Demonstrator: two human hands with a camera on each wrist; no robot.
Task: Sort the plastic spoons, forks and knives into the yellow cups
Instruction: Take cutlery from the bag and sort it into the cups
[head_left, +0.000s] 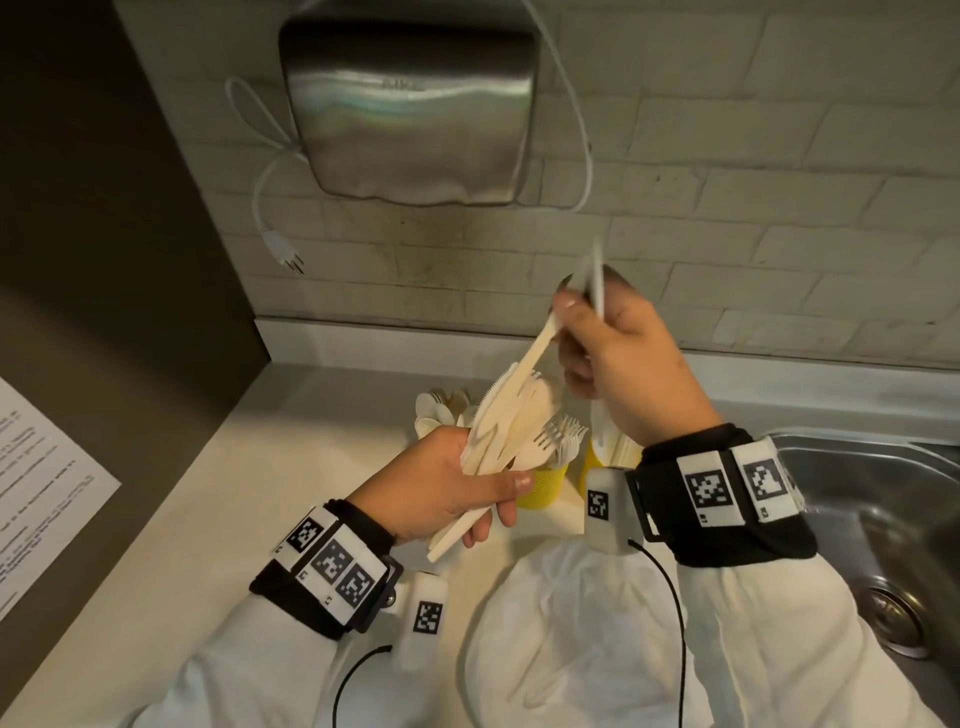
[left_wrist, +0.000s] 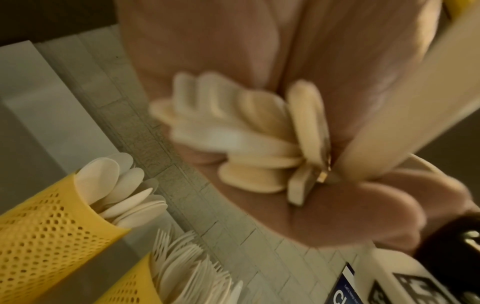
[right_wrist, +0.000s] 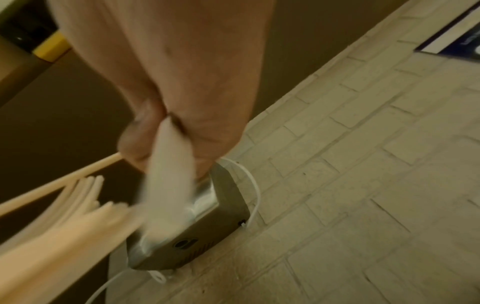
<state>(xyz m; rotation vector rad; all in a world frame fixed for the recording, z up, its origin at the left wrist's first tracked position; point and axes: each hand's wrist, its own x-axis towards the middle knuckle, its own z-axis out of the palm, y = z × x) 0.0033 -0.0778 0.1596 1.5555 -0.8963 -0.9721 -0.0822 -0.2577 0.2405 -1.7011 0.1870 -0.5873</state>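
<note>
My left hand (head_left: 493, 493) grips a bundle of cream plastic knives and forks (head_left: 511, 423) above the counter; their handle ends (left_wrist: 246, 144) fan across the palm. My right hand (head_left: 576, 317) is raised over the bundle. It holds a white plastic utensil (head_left: 597, 275) upright, blurred in the right wrist view (right_wrist: 168, 174), and its fingertips pinch the handle of one cream knife (head_left: 537, 345) that slants up out of the bundle. Perforated yellow cups stand below: one with spoons (left_wrist: 39, 222), one with forks (head_left: 540, 488) (left_wrist: 127, 288), and a third (head_left: 592, 460) partly behind my right wrist.
A steel hand dryer (head_left: 410, 109) hangs on the brick wall, its cord and plug (head_left: 283, 254) dangling. A steel sink (head_left: 883, 509) lies at the right. A white paper plate (head_left: 566, 634) sits near the front edge, a printed sheet (head_left: 41, 478) at the left.
</note>
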